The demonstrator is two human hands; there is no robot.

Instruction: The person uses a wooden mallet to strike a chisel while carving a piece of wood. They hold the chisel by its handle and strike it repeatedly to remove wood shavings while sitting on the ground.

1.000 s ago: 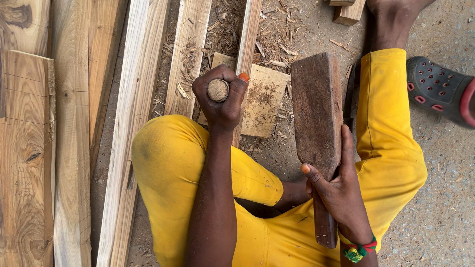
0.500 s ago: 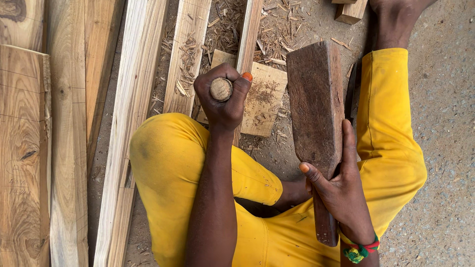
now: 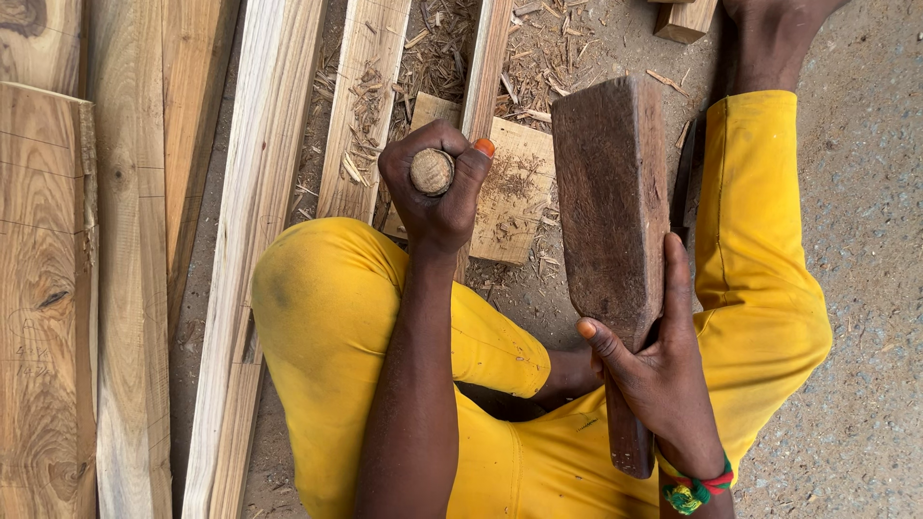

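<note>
Tightly fisted left hand (image 3: 437, 197) round a round-ended wooden handle (image 3: 432, 172); right hand (image 3: 663, 370) gripping dark, flat-faced mallet (image 3: 611, 207).

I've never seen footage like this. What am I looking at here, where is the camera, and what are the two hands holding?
There is no machine here: the camera sits on a person's head and looks straight down at their own hands and their legs in yellow trousers. The left hand grips a round wooden handle, seen end-on; what is below it is hidden. The right hand holds a heavy, dark wooden mallet by its handle, its block-shaped head raised over the floor. Below the left hand lie a narrow strip of wood and a small square board. Long planks lie to the left, and shavings litter the ground.
</note>
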